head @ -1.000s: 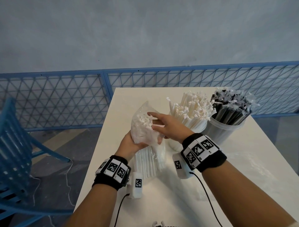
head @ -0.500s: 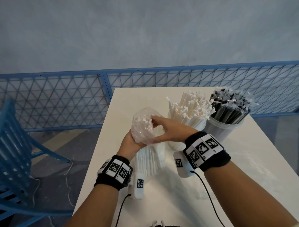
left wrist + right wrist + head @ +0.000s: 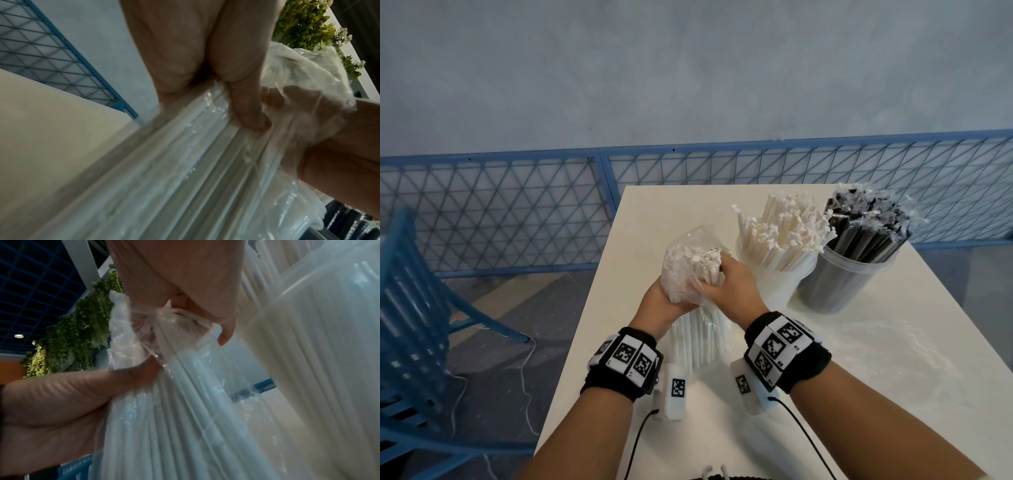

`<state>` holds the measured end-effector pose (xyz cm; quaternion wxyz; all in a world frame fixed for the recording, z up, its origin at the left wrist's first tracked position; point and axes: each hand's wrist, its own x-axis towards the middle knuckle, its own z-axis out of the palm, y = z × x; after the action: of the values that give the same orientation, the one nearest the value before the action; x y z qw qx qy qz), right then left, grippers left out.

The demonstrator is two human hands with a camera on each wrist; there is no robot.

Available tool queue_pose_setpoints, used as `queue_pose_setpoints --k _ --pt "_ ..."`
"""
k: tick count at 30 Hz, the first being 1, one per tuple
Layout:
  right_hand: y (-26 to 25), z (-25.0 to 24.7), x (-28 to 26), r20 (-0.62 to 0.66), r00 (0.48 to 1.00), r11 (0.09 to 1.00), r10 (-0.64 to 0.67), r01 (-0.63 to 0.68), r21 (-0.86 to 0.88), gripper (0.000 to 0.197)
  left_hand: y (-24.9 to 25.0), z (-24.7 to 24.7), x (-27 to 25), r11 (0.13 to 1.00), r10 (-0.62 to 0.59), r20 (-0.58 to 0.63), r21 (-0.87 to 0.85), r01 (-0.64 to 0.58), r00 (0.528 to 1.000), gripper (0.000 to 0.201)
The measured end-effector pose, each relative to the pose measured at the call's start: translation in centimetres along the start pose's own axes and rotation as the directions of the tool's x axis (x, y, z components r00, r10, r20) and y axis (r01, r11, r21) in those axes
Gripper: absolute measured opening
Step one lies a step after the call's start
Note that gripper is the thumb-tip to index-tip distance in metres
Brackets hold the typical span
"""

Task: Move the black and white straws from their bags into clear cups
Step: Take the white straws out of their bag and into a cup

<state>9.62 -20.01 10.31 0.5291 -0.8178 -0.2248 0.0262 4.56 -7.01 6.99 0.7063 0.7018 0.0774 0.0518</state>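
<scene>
Straws in a clear bag (image 3: 697, 329) stand upright on the desk (image 3: 893, 394), just left of the white-straw cup (image 3: 777, 284); left hand (image 3: 664, 303) clasps the bag's neck, right hand (image 3: 726, 286), nearer that cup, grips the protruding tops.

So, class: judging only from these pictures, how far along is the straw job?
Done: one clear cup is packed with white straws, and another cup with black straws. In hand: the left hand and right hand grip a bag of white straws, upright on the table. Left: emptying that bag.
</scene>
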Motion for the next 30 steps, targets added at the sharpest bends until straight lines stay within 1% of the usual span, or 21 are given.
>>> queue_pose_setpoints --k 3,5,8,9,12,14,17,18,20,21,23,24,27,28,29,30 --pt "0.1 -0.1 0.1 -0.004 1.000 1.000 0.000 0.000 0.025 0.028 -0.3 0.0 0.1 1.000 0.009 -0.004 -0.008 -0.009 1.000 0.049" --pt "-0.1 -0.3 0.0 -0.034 0.999 0.997 -0.009 0.011 0.077 0.022 -0.7 -0.1 0.2 1.000 0.009 -0.034 -0.026 -0.010 0.999 0.053" --pt "-0.2 -0.5 -0.2 -0.076 0.997 0.989 -0.031 0.042 0.144 0.024 -0.9 -0.1 0.1 0.998 0.001 -0.051 -0.056 -0.004 0.999 0.066" --pt "-0.3 -0.5 -0.2 -0.074 0.997 0.984 -0.030 0.043 0.173 0.024 -1.0 -0.1 0.2 0.998 -0.007 -0.055 -0.060 0.004 0.998 0.067" --pt "-0.7 -0.8 -0.4 -0.040 0.999 0.961 -0.013 0.023 0.275 0.016 -1.1 0.0 0.3 0.998 -0.027 -0.061 -0.062 0.023 0.998 0.058" --pt "-1.0 -1.4 -0.5 0.016 0.999 0.953 -0.050 0.043 0.300 0.015 -1.1 0.1 0.3 0.997 -0.034 -0.065 -0.074 0.029 0.997 0.057" --pt "-1.6 -2.2 -0.4 0.091 0.990 0.929 -0.112 0.071 0.364 0.017 -0.9 0.1 0.4 0.996 -0.039 -0.055 -0.082 0.034 0.998 0.060" --pt "-1.7 -2.5 -0.3 0.094 0.989 0.912 -0.114 0.067 0.405 0.015 -0.9 0.1 0.4 0.997 -0.039 -0.054 -0.074 0.035 0.998 0.061" --pt "-1.9 -2.8 -0.2 0.085 0.991 0.866 -0.103 0.047 0.497 0.005 -0.9 0.1 0.5 0.997 -0.047 -0.058 -0.057 0.043 0.997 0.064" --pt "-1.9 -3.0 -0.1 0.071 0.993 0.855 -0.099 0.048 0.517 0.002 -0.9 0.1 0.6 0.998 -0.053 -0.060 -0.047 0.050 0.997 0.064" --pt "-2.1 -3.2 0.0 0.065 0.993 0.855 -0.096 0.049 0.516 0.006 -0.9 0.1 0.7 0.997 -0.065 -0.068 -0.037 0.063 0.996 0.061" --pt "-2.2 -3.5 0.0 0.089 0.991 0.862 -0.099 0.040 0.506 0.009 -1.0 0.1 0.7 0.997 -0.069 -0.075 -0.037 0.067 0.995 0.059" --pt "-2.1 -4.2 0.1 0.233 0.966 0.903 -0.114 0.002 0.431 0.021 -1.2 -0.2 0.8 0.996 -0.068 -0.084 -0.062 0.063 0.994 0.056" --pt "-2.1 -4.5 0.1 0.265 0.958 0.912 -0.107 -0.011 0.410 0.022 -1.2 -0.3 0.8 0.995 -0.068 -0.084 -0.074 0.062 0.994 0.054" --pt "-2.1 -4.7 0.1 0.270 0.957 0.914 -0.105 -0.014 0.405 0.020 -1.3 -0.3 0.8 0.995 -0.071 -0.087 -0.077 0.064 0.994 0.051" --pt "-2.3 -4.9 0.0 0.243 0.964 0.911 -0.112 0.002 0.413 0.014 -1.3 -0.4 0.9 0.995 -0.076 -0.096 -0.070 0.070 0.992 0.047"
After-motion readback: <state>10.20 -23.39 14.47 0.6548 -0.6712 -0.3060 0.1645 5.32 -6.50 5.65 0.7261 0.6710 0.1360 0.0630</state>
